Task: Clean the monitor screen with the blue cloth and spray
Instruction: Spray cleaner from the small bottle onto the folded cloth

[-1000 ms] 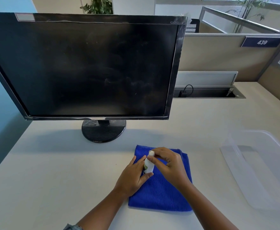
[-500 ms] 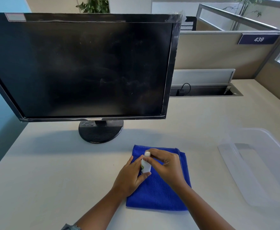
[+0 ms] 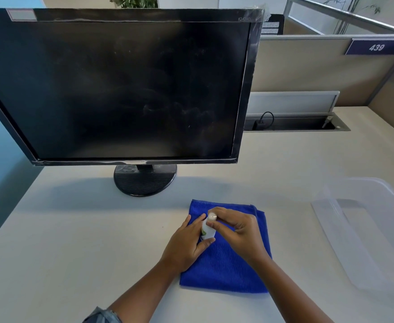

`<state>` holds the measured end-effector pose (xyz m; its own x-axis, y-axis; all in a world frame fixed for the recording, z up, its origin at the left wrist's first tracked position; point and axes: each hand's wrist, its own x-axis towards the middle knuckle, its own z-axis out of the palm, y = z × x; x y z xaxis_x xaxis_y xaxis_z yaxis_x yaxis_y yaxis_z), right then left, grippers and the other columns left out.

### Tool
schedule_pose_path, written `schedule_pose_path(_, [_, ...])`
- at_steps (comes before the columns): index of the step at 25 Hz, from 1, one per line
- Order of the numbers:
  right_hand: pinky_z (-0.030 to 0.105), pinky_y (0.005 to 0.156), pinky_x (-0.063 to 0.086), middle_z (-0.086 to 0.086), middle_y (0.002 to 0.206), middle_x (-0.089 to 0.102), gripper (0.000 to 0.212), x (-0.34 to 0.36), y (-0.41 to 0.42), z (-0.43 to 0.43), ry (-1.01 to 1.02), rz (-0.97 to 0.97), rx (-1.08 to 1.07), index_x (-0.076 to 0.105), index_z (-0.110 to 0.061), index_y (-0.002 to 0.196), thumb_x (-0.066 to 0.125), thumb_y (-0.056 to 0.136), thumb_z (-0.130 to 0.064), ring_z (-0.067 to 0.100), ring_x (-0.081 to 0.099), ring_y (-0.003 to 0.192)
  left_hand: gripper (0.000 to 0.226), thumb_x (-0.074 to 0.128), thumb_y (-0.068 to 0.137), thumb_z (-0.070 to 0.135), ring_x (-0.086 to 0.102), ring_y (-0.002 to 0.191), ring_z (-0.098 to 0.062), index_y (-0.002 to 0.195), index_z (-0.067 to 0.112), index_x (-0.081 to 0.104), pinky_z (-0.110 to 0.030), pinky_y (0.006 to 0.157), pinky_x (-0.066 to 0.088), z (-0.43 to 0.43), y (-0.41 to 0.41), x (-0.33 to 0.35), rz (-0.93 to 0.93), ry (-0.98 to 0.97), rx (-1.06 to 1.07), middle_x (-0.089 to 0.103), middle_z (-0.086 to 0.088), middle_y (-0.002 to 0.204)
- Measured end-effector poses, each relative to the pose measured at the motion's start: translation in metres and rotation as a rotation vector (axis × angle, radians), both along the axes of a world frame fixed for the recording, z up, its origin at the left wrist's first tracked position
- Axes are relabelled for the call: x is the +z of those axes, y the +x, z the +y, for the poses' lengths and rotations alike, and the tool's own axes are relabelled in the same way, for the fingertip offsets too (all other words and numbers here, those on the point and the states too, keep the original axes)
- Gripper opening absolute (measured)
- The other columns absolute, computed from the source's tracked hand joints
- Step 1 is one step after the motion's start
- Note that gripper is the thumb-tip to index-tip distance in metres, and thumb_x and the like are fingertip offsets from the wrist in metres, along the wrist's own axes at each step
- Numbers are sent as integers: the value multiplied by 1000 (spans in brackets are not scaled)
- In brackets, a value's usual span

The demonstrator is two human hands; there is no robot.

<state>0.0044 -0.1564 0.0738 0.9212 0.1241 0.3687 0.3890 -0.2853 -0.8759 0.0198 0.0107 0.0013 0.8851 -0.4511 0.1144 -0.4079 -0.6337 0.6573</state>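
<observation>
Office cubicle, pale desk (image 3: 79,241), partition behind with a number sign (image 3: 376,47). Monitor (image 3: 126,89) stands upright at the back left on a round base (image 3: 144,180), its dark screen showing smudges and streaks, so not cleaned yet. Blue cloth (image 3: 233,266) lies folded flat on the desk in front of the base, near the front edge. Small white spray bottle (image 3: 207,228) stands upright on the cloth. Left hand (image 3: 186,245) is wrapped around the bottle body, steadying it; right hand (image 3: 240,231) pinches the cap at the top with its fingertips, probably to pull or twist it off, hence the two-hand hold. Both hands closed on the bottle. Clear plastic bin (image 3: 373,229) sits at the right, well apart from the cloth. Cable tray (image 3: 296,123) open behind, beside the monitor's right edge. Open desk between cloth and monitor base, plenty of room to lift the bottle toward the screen. Left side of the desk bare too.
</observation>
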Motion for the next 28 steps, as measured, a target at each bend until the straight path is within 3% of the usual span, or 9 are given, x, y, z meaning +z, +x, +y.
schedule_pose_path(5, [16,79,54,-23,99,69,22,3,6,-6,-47,-10,115,73,-17,102,67,84,-29,2,68,94,58,37,92,56,40,131,-3,140,23,38,-24,118,13,0,0,0,-10,-13,-7,48,8,141])
schedule_pose_path(7, [18,80,55,-14,98,72,21,4,6,-7,-75,2,149,74,-13,100,67,84,-25,4,68,92,58,36,92,57,40,131,-3,139,23,39,-26,118,15,0,-1,0,0,-19,-10,49,9,141])
schedule_pose_path(9, [27,81,56,1,97,75,17,16,4,-8,23,33,196,74,-8,98,67,86,-17,12,69,92,57,36,92,57,41,130,-3,139,25,38,-26,118,16,1,0,1,9,-17,-7,49,11,141])
schedule_pose_path(12, [32,84,56,2,104,73,21,76,30,-16,215,-78,267,70,-9,106,64,87,-11,21,69,97,62,32,90,61,38,133,-7,142,28,33,-25,118,13,0,3,4,66,32,3,46,15,142])
schedule_pose_path(16, [33,85,57,9,104,72,26,132,73,-29,4,-123,236,67,-6,113,64,88,-14,21,69,97,69,29,86,66,31,137,-8,144,28,30,-20,116,12,1,-1,3,89,56,26,42,16,144])
schedule_pose_path(19, [33,82,58,2,99,74,22,98,64,-41,97,34,41,72,-15,103,66,85,-27,17,70,90,65,33,87,65,37,133,-5,142,29,33,-22,117,14,0,0,2,70,35,21,44,18,141])
schedule_pose_path(22, [38,79,60,-4,96,73,30,46,54,-67,100,190,-296,73,-19,99,69,78,-39,11,69,84,65,34,88,66,35,134,-4,141,29,33,-25,118,13,1,0,1,55,14,18,44,17,143])
schedule_pose_path(26, [35,75,60,-12,80,72,25,-9,44,-107,17,287,-641,74,-20,94,75,76,-38,7,69,73,63,37,90,61,26,138,0,142,26,33,-17,115,6,1,-1,1,-2,-9,29,40,15,146])
schedule_pose_path(28, [32,74,59,-4,80,72,30,-25,40,-122,-82,275,-734,74,-12,97,76,77,-33,7,66,70,62,36,90,62,28,137,-1,140,24,36,-14,114,5,0,0,2,-25,-9,28,42,14,144])
